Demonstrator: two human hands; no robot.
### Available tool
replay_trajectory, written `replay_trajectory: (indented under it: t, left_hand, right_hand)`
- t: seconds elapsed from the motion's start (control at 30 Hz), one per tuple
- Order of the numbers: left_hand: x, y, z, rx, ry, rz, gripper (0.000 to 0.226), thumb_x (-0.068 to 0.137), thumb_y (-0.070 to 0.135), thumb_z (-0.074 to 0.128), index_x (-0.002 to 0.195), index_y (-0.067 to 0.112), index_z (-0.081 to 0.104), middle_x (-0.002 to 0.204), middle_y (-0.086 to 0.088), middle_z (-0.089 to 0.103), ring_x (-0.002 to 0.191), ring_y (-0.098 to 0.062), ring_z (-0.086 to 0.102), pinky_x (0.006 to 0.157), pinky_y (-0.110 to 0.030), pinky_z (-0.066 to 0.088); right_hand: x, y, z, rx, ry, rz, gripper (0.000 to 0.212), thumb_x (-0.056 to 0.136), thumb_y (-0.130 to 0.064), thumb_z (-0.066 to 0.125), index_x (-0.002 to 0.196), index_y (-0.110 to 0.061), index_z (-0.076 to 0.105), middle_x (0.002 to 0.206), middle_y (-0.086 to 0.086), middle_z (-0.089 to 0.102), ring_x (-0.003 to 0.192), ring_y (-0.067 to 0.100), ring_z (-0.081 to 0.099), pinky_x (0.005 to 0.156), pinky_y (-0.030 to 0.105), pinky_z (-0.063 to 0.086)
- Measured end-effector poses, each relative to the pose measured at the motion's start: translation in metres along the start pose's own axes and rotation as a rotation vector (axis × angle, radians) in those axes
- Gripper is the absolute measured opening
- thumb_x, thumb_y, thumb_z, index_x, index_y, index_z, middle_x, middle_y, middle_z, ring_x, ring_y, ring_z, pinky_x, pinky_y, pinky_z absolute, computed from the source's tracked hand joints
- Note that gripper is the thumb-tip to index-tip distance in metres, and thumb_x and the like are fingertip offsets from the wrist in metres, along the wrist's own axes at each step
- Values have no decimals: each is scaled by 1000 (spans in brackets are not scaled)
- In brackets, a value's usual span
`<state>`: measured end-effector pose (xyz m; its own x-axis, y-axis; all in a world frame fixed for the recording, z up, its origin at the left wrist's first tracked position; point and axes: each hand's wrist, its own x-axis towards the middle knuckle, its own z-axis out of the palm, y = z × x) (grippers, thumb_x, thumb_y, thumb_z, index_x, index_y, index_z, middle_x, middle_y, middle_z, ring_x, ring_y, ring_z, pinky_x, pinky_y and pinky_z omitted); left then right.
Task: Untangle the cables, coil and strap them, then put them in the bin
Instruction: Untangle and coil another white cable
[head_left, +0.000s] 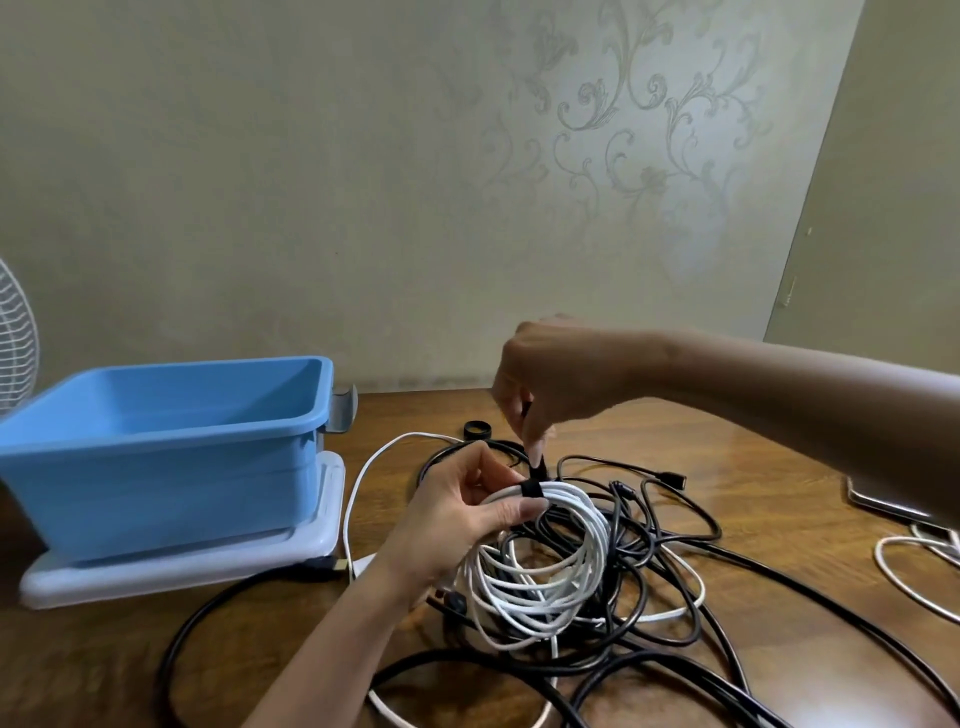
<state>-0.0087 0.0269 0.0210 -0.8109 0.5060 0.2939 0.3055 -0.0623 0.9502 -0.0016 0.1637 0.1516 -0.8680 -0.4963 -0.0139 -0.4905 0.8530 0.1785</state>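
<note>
White round cable coil (592, 525) gripped by left hand (457, 519) fingers; right hand (550, 379) fingers pinch its black strap (531, 489).

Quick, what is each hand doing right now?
Left hand: closed, holding the white cable coil.
Right hand: closed, pinching the end of the black strap wrapped round that coil.

The bin (171, 447) sits on a lid (182, 566), left of the cables (649, 561) on the table (753, 457).
</note>
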Motion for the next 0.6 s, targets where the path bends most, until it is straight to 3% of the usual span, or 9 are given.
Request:
replay_trajectory:
  t: [0.13,0.23,0.33,0.47,0.53,0.6]
  left_hand:
    - [0,-1,-1,47,17,28,26,69,6,79,70,9,53,63,5,63,58,-1,59,57,-13,45]
    - [-1,1,2,119,11,66,26,70,4,79,72,11,54,75,-8,68,65,-6,65,61,-15,49]
    - [-3,2,2,105,-9,83,24,72,1,77,74,10,55,82,-16,68,70,-8,67,62,-16,50]
    - [-1,0,-3,107,5,37,27,72,6,79,81,-4,55,80,-15,66,70,-13,64,63,-20,51]
    - [-1,0,-5,120,33,13,36,69,12,81,84,-7,55,75,-12,62,67,-14,60,62,-23,49]
    - [-1,0,-7,90,49,-1,37,63,23,82,83,3,58,74,-11,61,69,-17,59,66,-32,51]
  right_hand:
    - [-2,-12,8,137,120,28,17,69,-27,84,72,-15,72,67,-6,70,60,4,63,58,19,47]
    - [-1,-4,17,337,160,169,19,68,-19,85,67,-10,69,60,-2,68,50,5,64,51,13,50]
    - [-2,7,23,443,179,248,18,69,-17,84,68,-7,69,62,4,70,53,12,67,51,13,51]
    - [-12,-4,24,639,212,228,15,69,-13,83,69,-8,69,61,3,70,49,9,66,49,16,51]
    - [-22,-18,25,544,270,172,15,70,-14,84,69,-8,70,58,0,67,50,6,63,49,16,50]
    - [-31,-27,33,321,400,63,12,71,-16,82,69,-10,71,57,-3,64,53,7,60,52,18,48]
